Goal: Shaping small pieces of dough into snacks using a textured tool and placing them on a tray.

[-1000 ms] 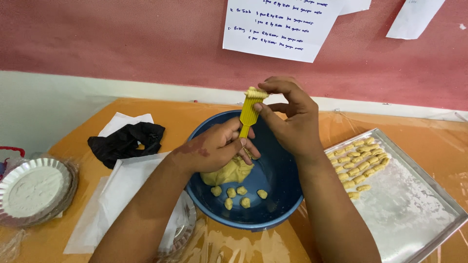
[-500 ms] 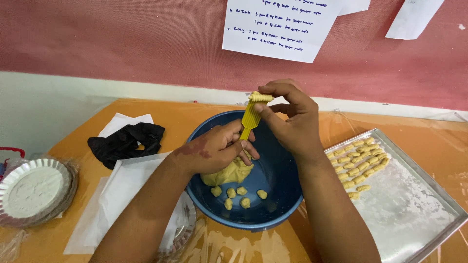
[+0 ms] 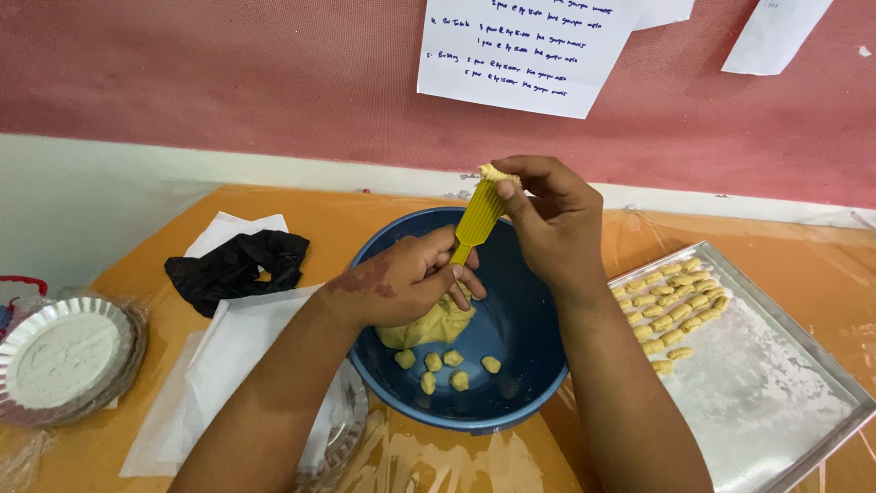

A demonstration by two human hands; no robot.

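Fingers of right hand [image 3: 547, 224] pinching dough piece [image 3: 497, 173] atop yellow ridged tool [image 3: 476, 219], left hand [image 3: 406, 283] seemingly gripping its handle, orange plastic-covered table [image 3: 365, 215], pink wall [image 3: 228, 82]

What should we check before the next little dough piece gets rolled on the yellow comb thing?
1. Left hand grips the yellow ridged tool by its lower end: ok.
2. Right hand presses a small dough piece at the tool's top end: ok.
3. Cut dough bits lie ready in the blue bowl: ok.
4. The big dough lump sits in the bowl under the left hand: ok.
5. The metal tray has bare floured space beside the rows of shaped pieces: ok.
6. Whether the piece got its ridges: cannot tell, the fingers hide it.
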